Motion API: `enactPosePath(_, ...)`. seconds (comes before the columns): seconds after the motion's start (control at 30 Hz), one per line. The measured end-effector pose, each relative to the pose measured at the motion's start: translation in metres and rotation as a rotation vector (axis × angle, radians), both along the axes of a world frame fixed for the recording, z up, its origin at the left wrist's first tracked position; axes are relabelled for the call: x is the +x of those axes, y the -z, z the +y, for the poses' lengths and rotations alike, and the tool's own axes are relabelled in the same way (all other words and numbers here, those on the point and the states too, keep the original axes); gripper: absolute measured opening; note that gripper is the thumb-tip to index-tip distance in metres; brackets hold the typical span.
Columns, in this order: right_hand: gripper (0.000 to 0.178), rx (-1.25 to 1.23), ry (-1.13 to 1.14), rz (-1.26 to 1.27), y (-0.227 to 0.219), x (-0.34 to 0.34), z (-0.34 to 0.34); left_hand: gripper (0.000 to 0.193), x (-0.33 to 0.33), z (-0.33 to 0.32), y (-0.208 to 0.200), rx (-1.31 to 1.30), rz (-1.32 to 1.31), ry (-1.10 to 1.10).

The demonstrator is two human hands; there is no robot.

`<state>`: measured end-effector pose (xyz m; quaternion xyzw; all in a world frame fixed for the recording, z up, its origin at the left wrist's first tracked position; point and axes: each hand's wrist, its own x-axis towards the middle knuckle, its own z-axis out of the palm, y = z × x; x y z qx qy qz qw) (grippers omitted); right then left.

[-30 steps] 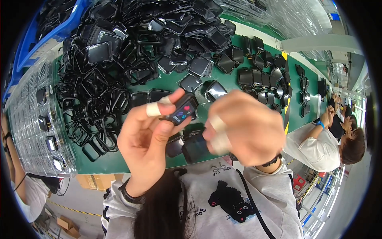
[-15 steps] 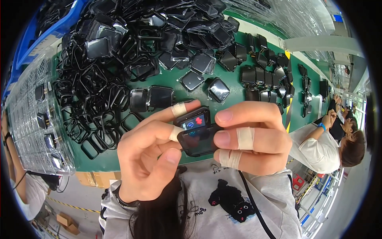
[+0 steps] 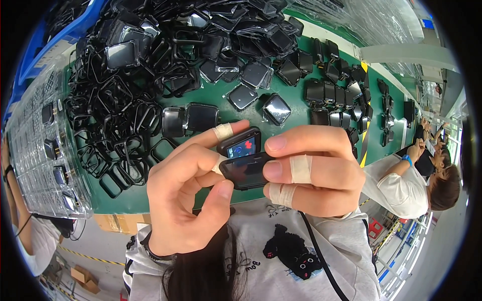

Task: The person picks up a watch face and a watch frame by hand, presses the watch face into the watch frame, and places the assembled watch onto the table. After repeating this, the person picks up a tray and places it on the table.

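Observation:
Two small black pieces are between my hands. The rear one is a smartwatch body (image 3: pixel 242 145) with a lit screen showing red and blue shapes. In front of it and slightly lower, a glossy dark-faced piece (image 3: pixel 243 172), rounded like a watch case, overlaps its lower part. My left hand (image 3: pixel 188 185) is curled, taped fingers at the left edges of both pieces and thumb by the front one's lower left corner. My right hand (image 3: pixel 316 170), also with taped fingers, pinches the right side of the front piece; its upper finger reaches the smartwatch body's right edge.
Black rectangular frames (image 3: pixel 115 115) are heaped at the left, film-covered dark panels (image 3: pixel 246 30) at the back. Several dark watch bodies (image 3: pixel 326 93) are grouped at the right. A clear plastic tray (image 3: pixel 35 145) lies along the left edge. Other people (image 3: pixel 406 185) sit nearby.
The two pieces and my hands have shifted slightly up and left. The front piece tilts more, its face looking narrower. My left thumb has moved right, closer to the front piece.

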<state>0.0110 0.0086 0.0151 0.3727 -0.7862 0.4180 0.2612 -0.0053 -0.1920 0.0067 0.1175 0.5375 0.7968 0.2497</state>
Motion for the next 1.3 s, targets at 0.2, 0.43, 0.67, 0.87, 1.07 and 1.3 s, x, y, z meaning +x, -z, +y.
enactPosePath(0.2, 0.016, 0.058, 0.027, 0.059, 0.003, 0.002, -0.005, 0.009, 0.0, 0.001, 0.002, -0.073, 0.02, -0.006)
enactPosePath(0.43, 0.017, 0.08, 0.019, 0.054, 0.001, 0.002, -0.007, 0.019, 0.0, 0.005, 0.0, -0.097, 0.018, -0.016)
enactPosePath(0.67, 0.023, 0.096, -0.013, 0.099, 0.002, 0.002, -0.004, 0.022, 0.002, -0.001, 0.006, -0.136, 0.152, 0.007)
enactPosePath(0.87, 0.026, 0.156, -0.071, 0.089, 0.001, 0.004, -0.003, 0.016, 0.001, -0.001, -0.002, -0.238, 0.134, 0.071)
enactPosePath(1.07, 0.019, 0.178, -0.02, 0.029, -0.006, 0.002, -0.001, 0.03, 0.005, 0.001, 0.011, -0.174, 0.17, 0.009)
enactPosePath(1.3, 0.024, -0.133, 0.2, -0.733, -0.011, 0.004, 0.003, 0.052, 0.006, 0.01, 0.015, 0.174, -0.126, -0.053)
